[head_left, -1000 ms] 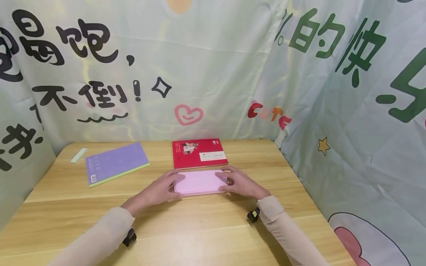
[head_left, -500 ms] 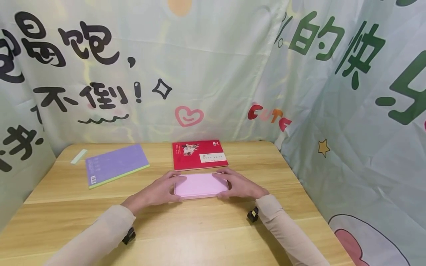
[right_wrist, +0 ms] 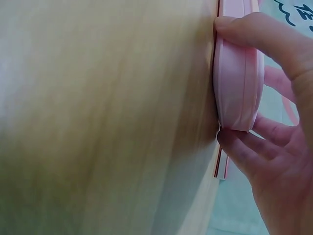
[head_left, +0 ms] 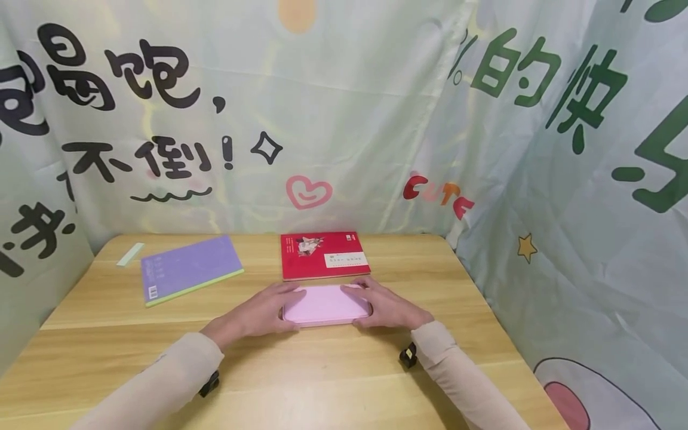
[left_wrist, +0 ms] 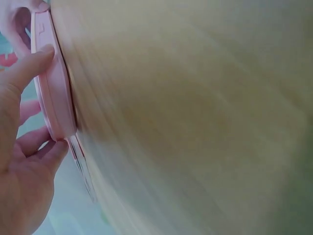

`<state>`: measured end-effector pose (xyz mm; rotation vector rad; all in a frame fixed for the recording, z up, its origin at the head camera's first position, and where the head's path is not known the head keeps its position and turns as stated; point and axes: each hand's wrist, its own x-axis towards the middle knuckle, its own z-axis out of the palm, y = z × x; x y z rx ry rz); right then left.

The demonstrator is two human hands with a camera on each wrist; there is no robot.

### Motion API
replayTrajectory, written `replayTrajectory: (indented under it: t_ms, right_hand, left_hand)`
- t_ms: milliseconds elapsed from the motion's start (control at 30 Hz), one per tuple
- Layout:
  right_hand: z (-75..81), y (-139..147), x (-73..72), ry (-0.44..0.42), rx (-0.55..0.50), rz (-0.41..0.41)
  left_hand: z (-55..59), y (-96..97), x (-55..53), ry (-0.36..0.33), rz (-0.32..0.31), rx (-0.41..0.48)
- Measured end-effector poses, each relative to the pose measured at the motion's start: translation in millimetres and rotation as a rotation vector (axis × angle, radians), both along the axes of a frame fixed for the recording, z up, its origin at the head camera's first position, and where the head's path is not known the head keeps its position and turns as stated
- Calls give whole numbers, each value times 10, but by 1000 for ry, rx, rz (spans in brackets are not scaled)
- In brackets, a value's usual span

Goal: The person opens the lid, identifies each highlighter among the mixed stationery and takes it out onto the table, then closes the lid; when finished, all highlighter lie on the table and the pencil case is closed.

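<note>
A pink pencil case, flat with rounded corners, lies lengthwise across the middle of the wooden table. My left hand grips its left end, fingers around the far corner and thumb on the near side. At the opposite end my right hand holds it the same way. In the left wrist view the thumb presses the side wall of the pencil case, while other fingertips touch its end. A seam runs along the side of the pencil case in the right wrist view, with the thumb near its lower edge.
Just behind the pencil case lies a red book with a white label. To the left sits a purple notebook with a green edge, and a pale strip beyond it. Printed cloth curtains enclose the table's back and sides.
The pencil case has shifted very slightly toward me with both hands still at its ends. The right thumb sits lower on the near side. The head view has tilted up a little.
</note>
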<state>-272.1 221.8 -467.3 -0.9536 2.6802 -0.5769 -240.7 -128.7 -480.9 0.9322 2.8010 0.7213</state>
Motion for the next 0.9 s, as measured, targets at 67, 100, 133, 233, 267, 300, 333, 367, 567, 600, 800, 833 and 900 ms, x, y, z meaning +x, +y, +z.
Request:
replayTrajectory:
  t_ms: [67, 100, 133, 233, 267, 300, 333, 367, 567, 600, 800, 833, 900]
  right_hand:
    - [3, -2, 17, 9, 2, 4]
    - [6, -3, 23, 18, 1, 10]
    - [7, -4, 28, 25, 4, 15]
    - [13, -12, 32, 53, 13, 34]
    - [13, -13, 33, 59, 17, 39]
    - [14, -14, 34, 61, 22, 42]
    - [14, -12, 34, 65, 30, 43]
    - [12, -10, 32, 67, 41, 43]
    - [17, 16, 4, 59, 38, 31]
    - [19, 18, -5, 57, 27, 31]
    - [-12, 55, -53, -18, -63, -11]
    - [-19, 68, -58, -30, -90, -28]
    - [-24, 100, -69, -33, -155, -71]
  left_hand:
    - [10, -7, -9, 21, -15, -16]
    - [16, -11, -17, 31, -22, -20]
    - [22, -17, -26, 36, -27, -26]
    - [38, -38, -62, 59, -49, -30]
    - [45, -45, -75, 67, -58, -32]
    - [47, -50, -89, 71, -66, -38]
    - [51, -55, -102, 73, -71, -47]
    - [56, -57, -114, 73, -76, -58]
    - [110, -54, -199, 31, -68, -39]
    - [120, -55, -212, 17, -60, -23]
    - [135, -85, -254, -110, 53, 105]
    - [130, -90, -255, -130, 77, 132]
    - [120, -91, -253, -172, 131, 184]
